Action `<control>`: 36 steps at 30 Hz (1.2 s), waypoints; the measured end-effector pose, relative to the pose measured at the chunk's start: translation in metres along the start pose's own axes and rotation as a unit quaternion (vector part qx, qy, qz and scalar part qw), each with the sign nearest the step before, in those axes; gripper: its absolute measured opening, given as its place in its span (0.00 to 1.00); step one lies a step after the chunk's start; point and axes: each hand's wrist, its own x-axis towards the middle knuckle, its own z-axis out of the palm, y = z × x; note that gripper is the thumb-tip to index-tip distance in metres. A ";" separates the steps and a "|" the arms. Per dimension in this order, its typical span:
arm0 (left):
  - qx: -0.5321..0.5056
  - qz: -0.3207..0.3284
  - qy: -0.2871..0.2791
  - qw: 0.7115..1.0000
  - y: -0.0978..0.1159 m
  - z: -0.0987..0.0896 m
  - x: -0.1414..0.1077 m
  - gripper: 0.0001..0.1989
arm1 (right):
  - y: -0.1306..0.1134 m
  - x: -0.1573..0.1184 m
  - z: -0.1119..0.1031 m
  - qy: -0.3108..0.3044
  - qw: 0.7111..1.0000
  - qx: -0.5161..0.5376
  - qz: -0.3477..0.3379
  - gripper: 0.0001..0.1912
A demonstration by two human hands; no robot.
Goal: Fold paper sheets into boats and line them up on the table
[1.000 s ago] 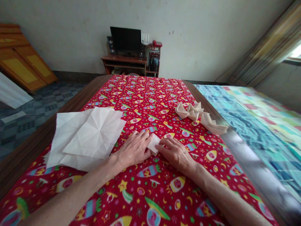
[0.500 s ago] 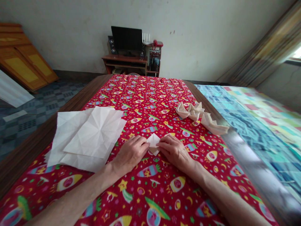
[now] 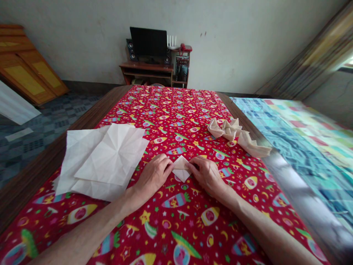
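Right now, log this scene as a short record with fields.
left hand: pinching the left corner of the small folded paper
right hand: at its right corner
small folded paper: white, diamond-shaped outline
creased sheets: overlapping, left of the left hand
folded paper shapes: cream, pointed, beyond the right hand
surface: red patterned cloth on a brown table
background: black monitor on a desk

1. The left hand (image 3: 156, 170) has its thumb and fingers close together.
2. The right hand (image 3: 206, 173) pinches too, facing the left one.
3. Both bare arms reach forward and in.
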 end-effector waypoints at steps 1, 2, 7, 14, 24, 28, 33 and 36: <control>0.015 -0.005 -0.003 1.000 0.001 0.000 0.000 0.08 | 0.000 0.000 0.000 0.000 1.000 -0.006 0.001 0.13; 0.031 -0.008 -0.006 0.999 0.003 -0.001 0.000 0.08 | -0.001 0.000 0.000 -0.002 1.000 -0.010 0.003 0.13; 0.121 0.000 -0.008 0.993 0.006 0.001 0.002 0.09 | -0.001 0.001 0.001 -0.002 1.000 -0.022 0.012 0.12; 0.142 -0.001 -0.015 0.990 0.009 -0.002 0.004 0.08 | -0.001 0.006 -0.001 -0.007 0.999 -0.044 0.002 0.12; 0.098 0.009 0.024 0.995 0.008 -0.006 -0.001 0.17 | 0.000 0.007 -0.001 -0.013 0.998 -0.057 0.004 0.12; 0.094 0.130 -0.031 0.987 0.016 -0.012 -0.012 0.25 | -0.003 0.008 -0.004 -0.024 0.998 -0.054 0.011 0.12; 0.096 0.133 -0.098 0.982 0.023 -0.010 -0.023 0.26 | -0.006 0.008 -0.005 -0.027 0.997 -0.071 0.015 0.13; 0.092 0.122 -0.100 0.983 0.024 -0.009 -0.024 0.26 | -0.004 0.007 -0.002 -0.018 0.995 -0.098 -0.005 0.14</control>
